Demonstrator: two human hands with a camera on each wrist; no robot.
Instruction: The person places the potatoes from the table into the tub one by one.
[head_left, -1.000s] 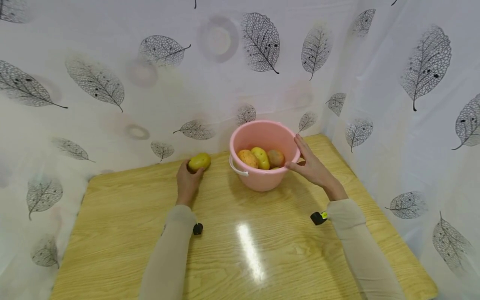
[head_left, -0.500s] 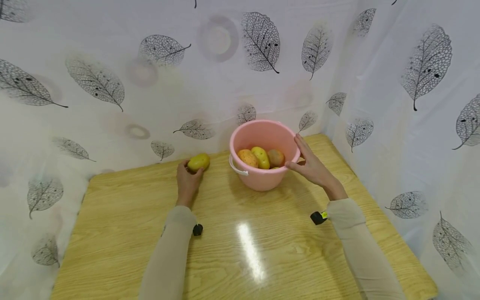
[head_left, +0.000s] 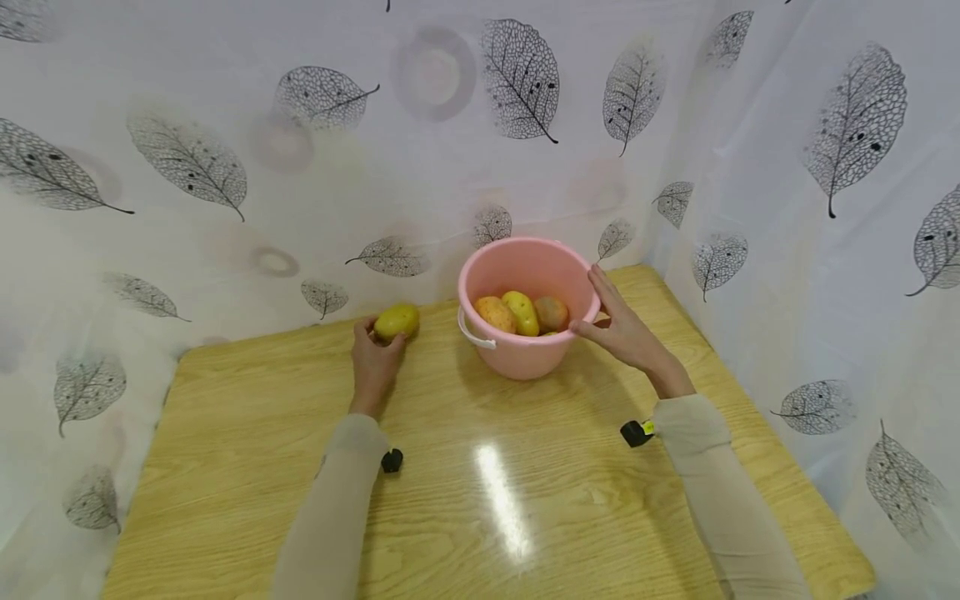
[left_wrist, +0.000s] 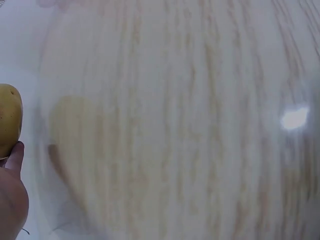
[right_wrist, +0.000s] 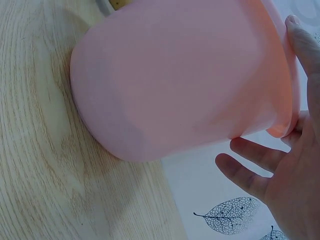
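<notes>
My left hand point(head_left: 375, 362) grips a yellow potato point(head_left: 397, 320) between thumb and fingers near the table's back edge, left of a pink bucket point(head_left: 521, 360). In the left wrist view the potato point(left_wrist: 9, 120) shows at the left edge, with one digit against its lower side. My right hand point(head_left: 626, 333) rests at the right side of the bucket's rim, its fingers spread and fairly straight. The right wrist view shows the thumb on the rim and fingertips point(right_wrist: 240, 145) at the outer wall. Inside the upright bucket lie several potatoes point(head_left: 522, 313), partly hidden by its near wall.
The wooden table point(head_left: 225, 467) is bounded at the back and right by a white leaf-print sheet point(head_left: 420, 183). The bucket's white handle point(head_left: 475, 333) hangs down on its left side. A small black wrist camera point(head_left: 636, 433) sits beside the right sleeve.
</notes>
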